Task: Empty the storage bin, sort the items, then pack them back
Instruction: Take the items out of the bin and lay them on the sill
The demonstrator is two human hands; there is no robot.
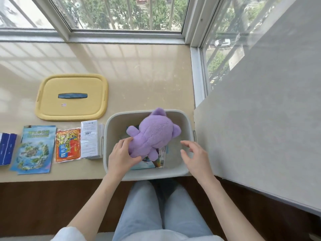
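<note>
Storage bin (152,175), pale grey and lidless, stands at the near edge of the beige worktop (139,75), right in front of the person. The left hand (121,153) reaches into it and grasps the purple plush toy (152,134) by its lower body, with the fingers laid over the top of the plush and the thumb tucked against its near side. The right hand (196,157) is released: its fingers are spread and gently bent, holding nothing, and it hovers over the right part of the bin, just apart from the toy.

The plush toy lies with its back up across the middle of the bin, ears pointing toward the far right corner and one arm sticking out to the left. Under it, on the bin's floor, lies a colourful printed booklet (160,161) with a barcode showing near the toy's leg.

Just left of the bin, items are lined up along the worktop. A white box (89,138) sits close against the bin's left wall, followed by a red and orange packet (68,145), a blue booklet with a map picture (34,148) and a dark blue book (6,148) cut off by the frame edge. Behind this row the yellow lid (52,101) lies flat, its dark blue handle (72,96) facing up.

Below the worktop the person's legs in light jeans (142,206) are visible. A window (121,14) runs along the far side of the worktop, and a grey wall (260,101) rises on the right.
</note>
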